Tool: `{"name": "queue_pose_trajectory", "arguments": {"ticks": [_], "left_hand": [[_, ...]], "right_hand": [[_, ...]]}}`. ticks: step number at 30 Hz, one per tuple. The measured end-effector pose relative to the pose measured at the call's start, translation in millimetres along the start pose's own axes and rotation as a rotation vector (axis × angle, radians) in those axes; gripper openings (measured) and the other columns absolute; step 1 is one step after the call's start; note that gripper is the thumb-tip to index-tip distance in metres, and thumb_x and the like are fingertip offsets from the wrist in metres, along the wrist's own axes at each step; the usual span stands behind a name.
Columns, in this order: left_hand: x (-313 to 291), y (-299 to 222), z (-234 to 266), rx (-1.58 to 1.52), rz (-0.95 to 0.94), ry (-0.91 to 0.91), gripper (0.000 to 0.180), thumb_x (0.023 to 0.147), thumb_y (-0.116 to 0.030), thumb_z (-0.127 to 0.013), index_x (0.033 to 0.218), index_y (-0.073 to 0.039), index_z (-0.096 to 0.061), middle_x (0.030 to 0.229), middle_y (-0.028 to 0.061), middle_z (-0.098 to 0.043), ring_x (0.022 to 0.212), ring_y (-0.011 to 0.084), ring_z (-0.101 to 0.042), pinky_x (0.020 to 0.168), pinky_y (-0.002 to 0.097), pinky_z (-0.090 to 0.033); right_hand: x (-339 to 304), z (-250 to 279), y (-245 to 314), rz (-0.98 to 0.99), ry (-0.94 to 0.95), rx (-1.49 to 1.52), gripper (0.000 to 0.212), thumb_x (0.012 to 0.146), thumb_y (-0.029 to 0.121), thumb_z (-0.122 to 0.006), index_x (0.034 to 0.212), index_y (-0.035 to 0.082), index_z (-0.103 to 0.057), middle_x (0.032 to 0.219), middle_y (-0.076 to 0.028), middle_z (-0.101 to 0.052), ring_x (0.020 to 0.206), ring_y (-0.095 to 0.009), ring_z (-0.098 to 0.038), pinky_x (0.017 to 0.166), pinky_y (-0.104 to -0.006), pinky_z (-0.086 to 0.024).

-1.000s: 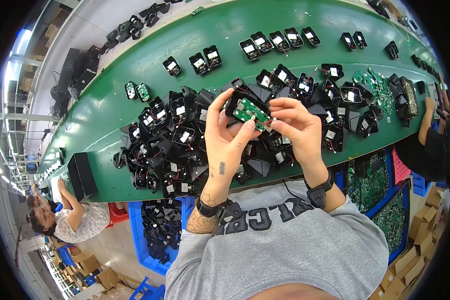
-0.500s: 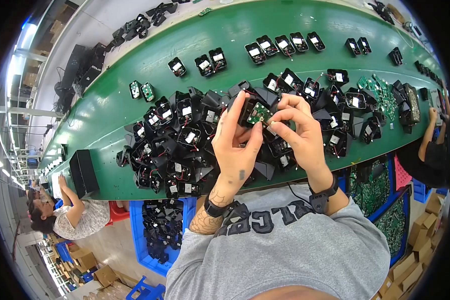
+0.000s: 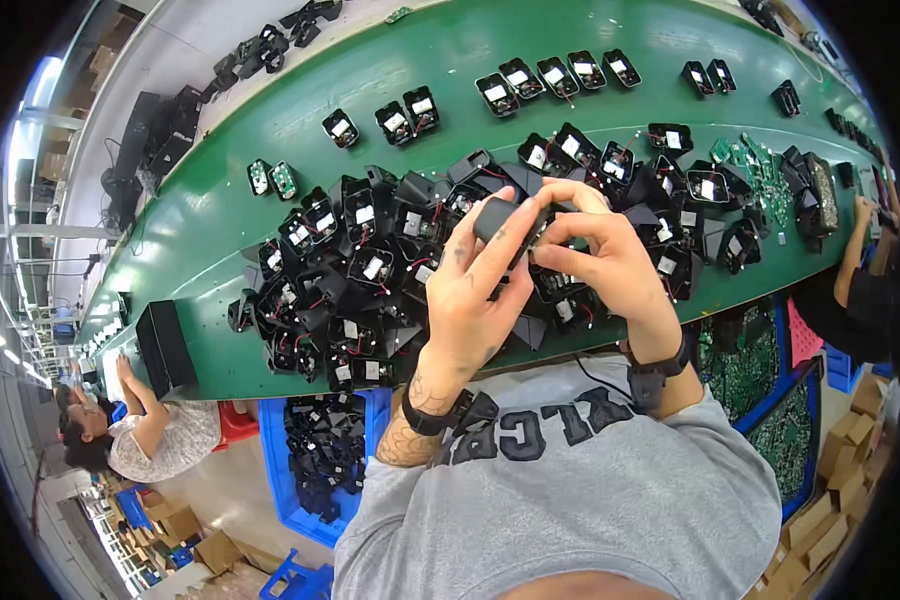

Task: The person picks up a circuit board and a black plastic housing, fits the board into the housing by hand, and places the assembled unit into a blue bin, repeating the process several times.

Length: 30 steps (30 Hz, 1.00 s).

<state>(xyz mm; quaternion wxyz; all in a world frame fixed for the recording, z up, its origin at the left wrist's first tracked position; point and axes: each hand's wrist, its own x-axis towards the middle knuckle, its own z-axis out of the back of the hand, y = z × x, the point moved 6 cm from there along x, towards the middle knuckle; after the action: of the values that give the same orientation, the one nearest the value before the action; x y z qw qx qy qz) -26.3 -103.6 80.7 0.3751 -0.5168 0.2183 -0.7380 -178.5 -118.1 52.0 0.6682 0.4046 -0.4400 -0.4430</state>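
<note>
My left hand (image 3: 473, 300) is closed round a small black plastic housing (image 3: 494, 218), its plain outer side turned up. The circuit board inside it faces away and is hidden. At the housing's right edge, the thumb and fingers of my right hand (image 3: 605, 258) are pinched together; what lies between their tips is hidden. Beneath both hands spreads a heap of similar black housings (image 3: 372, 268), many with white labels and thin red and black wires.
Further back on the green table (image 3: 300, 110) stand rows of open housings (image 3: 497, 92). Loose green boards (image 3: 765, 185) lie to the right. A blue crate (image 3: 280, 480) of black parts is below left, and crates of boards (image 3: 740, 375) below right. Co-workers (image 3: 160, 425) sit at both sides.
The housing has been tipped over, so its green board no longer shows and its black outer side does. Both hands have turned with it, and my right fingers remain pinched at its edge.
</note>
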Motion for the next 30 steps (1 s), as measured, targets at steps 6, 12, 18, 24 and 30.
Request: {"name": "queue_pose_trajectory", "arguments": {"ticks": [6,12,18,24,30], "left_hand": [[-0.2,0.5,0.6,0.038,0.030,0.082,0.051,0.073,0.009,-0.063,0.121,-0.007,-0.063,0.122,0.0154,-0.059,0.104,0.0218,-0.062,0.078,0.0277,-0.055],[0.2,0.4,2.7,0.053,0.042,0.105,0.052,0.073,0.009,-0.063,0.123,-0.007,-0.062,0.123,0.0147,-0.058,0.104,0.0206,-0.062,0.077,0.0266,-0.056],[-2.0,1.2,0.8,-0.043,0.130,0.096,0.053,0.074,0.008,-0.063,0.125,-0.008,-0.060,0.123,0.0142,-0.056,0.102,0.0188,-0.062,0.077,0.0277,-0.058],[-3.9,2.0,-1.9,-0.051,0.159,0.126,0.055,0.074,0.009,-0.063,0.126,-0.009,-0.060,0.123,0.0140,-0.056,0.101,0.0187,-0.063,0.076,0.0280,-0.058],[-1.6,-3.5,0.1,0.049,0.100,0.162,0.056,0.074,0.009,-0.062,0.126,-0.010,-0.060,0.122,0.0137,-0.056,0.101,0.0183,-0.063,0.075,0.0269,-0.058]], "right_hand": [[1.3,-11.8,-14.2,-0.243,0.125,0.517,0.010,0.078,0.007,-0.072,0.083,-0.001,-0.069,0.113,-0.006,-0.054,0.096,-0.014,-0.055,0.082,-0.0272,-0.046],[-3.7,-13.7,-15.8,-0.186,0.035,0.469,0.011,0.078,0.006,-0.072,0.085,-0.002,-0.070,0.117,-0.007,-0.053,0.092,-0.012,-0.056,0.078,-0.0251,-0.047],[-3.4,-9.2,-12.7,-0.174,0.115,0.499,0.011,0.078,0.007,-0.073,0.085,-0.002,-0.070,0.116,-0.008,-0.054,0.092,-0.012,-0.054,0.078,-0.0254,-0.044],[-6.6,-7.4,-13.7,-0.176,0.122,0.432,0.012,0.078,0.007,-0.073,0.085,-0.002,-0.070,0.115,-0.008,-0.054,0.095,-0.013,-0.054,0.082,-0.0273,-0.044],[-6.6,-10.2,-14.5,-0.176,0.029,0.458,0.010,0.075,0.002,-0.074,0.082,-0.002,-0.069,0.112,-0.007,-0.056,0.096,-0.015,-0.056,0.080,-0.0263,-0.046]]}}
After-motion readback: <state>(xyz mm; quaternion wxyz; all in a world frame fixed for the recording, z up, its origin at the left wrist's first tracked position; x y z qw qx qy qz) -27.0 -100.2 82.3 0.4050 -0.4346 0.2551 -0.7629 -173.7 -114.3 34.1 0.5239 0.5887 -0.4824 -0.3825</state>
